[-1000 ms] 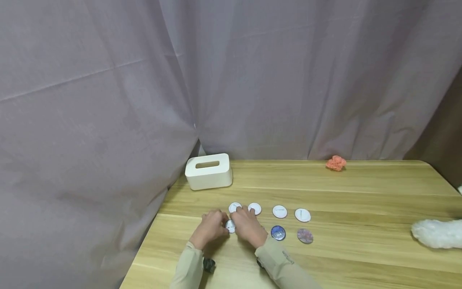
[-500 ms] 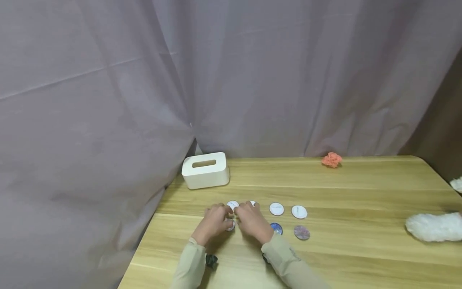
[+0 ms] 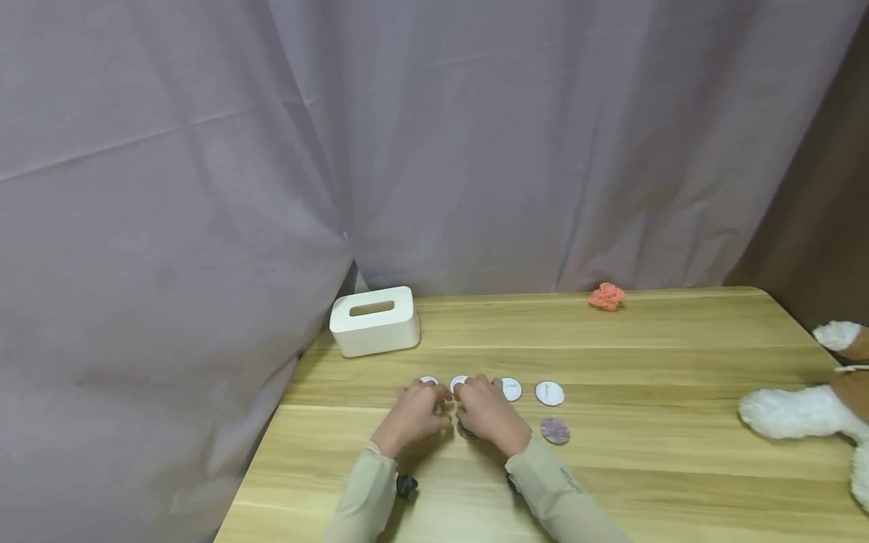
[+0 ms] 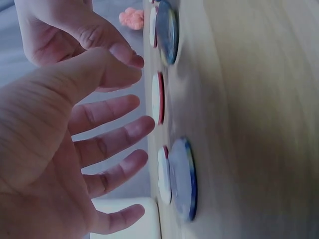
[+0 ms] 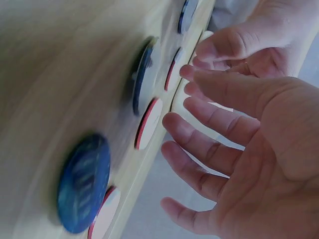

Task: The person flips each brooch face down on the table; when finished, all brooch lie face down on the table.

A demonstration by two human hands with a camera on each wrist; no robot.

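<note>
Both hands hover close together over round pin badges on the table, holding nothing visible. My left hand (image 3: 413, 419) has loosely spread fingers (image 4: 112, 142) in the left wrist view, beside a blue-rimmed badge (image 4: 184, 179). My right hand (image 3: 492, 413) also has loosely spread fingers (image 5: 204, 147), apart from the dark-rimmed badge (image 5: 144, 77) in the right wrist view. In the head view that dark badge (image 3: 465, 431) peeks out under the right hand. A blue badge (image 5: 83, 183) lies nearer the right wrist camera. The back row shows white sides up, including one white badge (image 3: 511, 389).
A purple-pink badge (image 3: 555, 431) lies right of the right hand, before another white badge (image 3: 549, 393). A white tissue box (image 3: 376, 323) stands back left. An orange crumpled flower-like thing (image 3: 607, 296) sits at the back edge. A plush toy (image 3: 790, 412) lies at the right.
Both hands have moved rightward along the badge rows. The left hand has left the leftmost front badge it was touching, now hidden in the head view. The head view has shifted slightly right.
</note>
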